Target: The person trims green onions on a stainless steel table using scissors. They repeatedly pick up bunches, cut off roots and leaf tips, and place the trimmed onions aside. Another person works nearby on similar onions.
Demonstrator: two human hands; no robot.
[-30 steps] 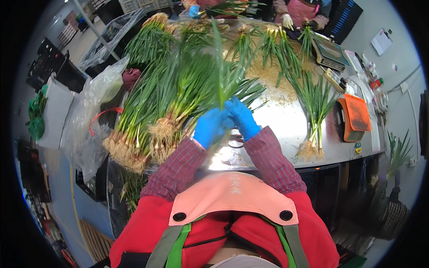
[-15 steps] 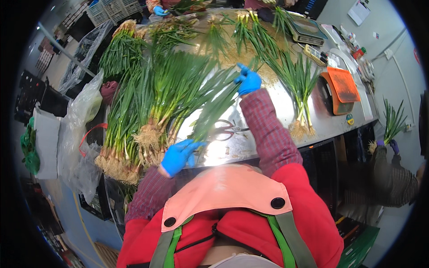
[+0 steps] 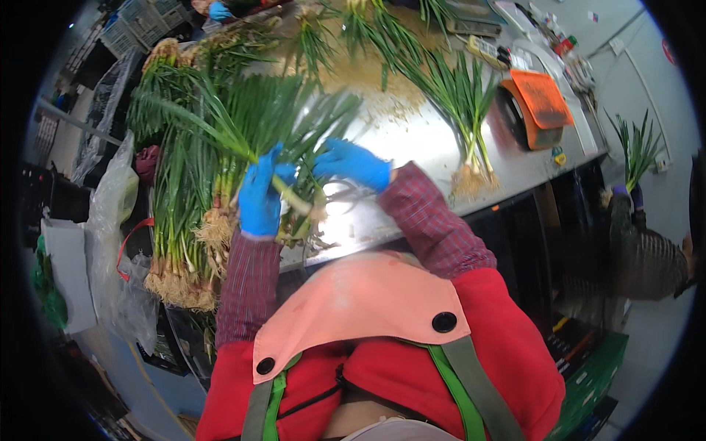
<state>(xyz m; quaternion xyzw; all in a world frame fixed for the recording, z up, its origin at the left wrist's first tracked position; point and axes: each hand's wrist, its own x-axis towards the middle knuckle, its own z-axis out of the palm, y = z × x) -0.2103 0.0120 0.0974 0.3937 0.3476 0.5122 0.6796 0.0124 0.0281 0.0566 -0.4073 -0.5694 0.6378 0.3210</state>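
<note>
My left hand point(image 3: 259, 195), in a blue glove, is closed around a green garlic stalk point(image 3: 293, 197). Its pale root end slants down to the right, and its long leaves fan out to the upper left. Just right of it, my right hand point(image 3: 354, 163), also blue-gloved, reaches leftward with its fingers extended near the leaf tips and apparently holding nothing. Below the right hand, a pair of scissors point(image 3: 340, 195) lies partly covered and blurred on the metal table. A large heap of green garlic point(image 3: 176, 242) with bushy roots lies beside my left hand.
At the right of the metal table point(image 3: 412, 158) lies a separate green garlic bunch point(image 3: 467, 132), near an orange-topped scale point(image 3: 540, 103). More bunches and loose trimmings lie at the back. Plastic sheeting point(image 3: 110, 235) hangs at left. Another person's gloved hand point(image 3: 624, 192) holds a bunch at far right.
My left hand has moved up and now grips a stalk in front of the heap. My right hand has come down and left from the leaf ends. The view has shifted slightly.
</note>
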